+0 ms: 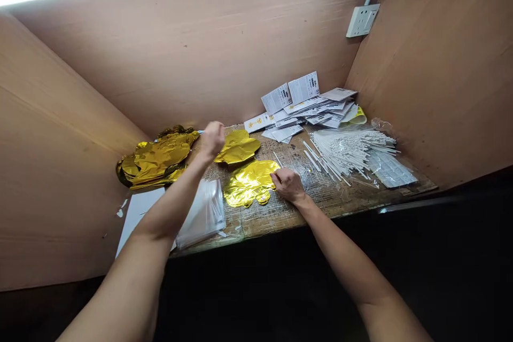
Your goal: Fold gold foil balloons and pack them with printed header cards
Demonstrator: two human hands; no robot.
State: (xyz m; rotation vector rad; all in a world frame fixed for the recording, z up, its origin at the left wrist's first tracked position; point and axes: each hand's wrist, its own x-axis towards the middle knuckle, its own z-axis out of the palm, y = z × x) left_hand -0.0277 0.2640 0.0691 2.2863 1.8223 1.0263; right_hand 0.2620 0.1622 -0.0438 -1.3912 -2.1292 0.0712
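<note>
My left hand [212,138] is closed on the edge of a flat gold foil balloon [238,146] at the back of the wooden bench [280,208]. My right hand [287,184] rests on the right edge of a second gold foil balloon [249,183] lying nearer me, fingers curled and pinching it. A heap of several more gold foil balloons [154,159] lies to the left of my left hand. A single white stick [278,159] lies just above my right hand.
A pile of white sticks [348,150] in clear wrap lies at the right. Printed cards [304,107] are heaped at the back right. Clear plastic bags [204,214] sit near the front left. Wooden walls enclose three sides; a socket [362,20] hangs at the upper right.
</note>
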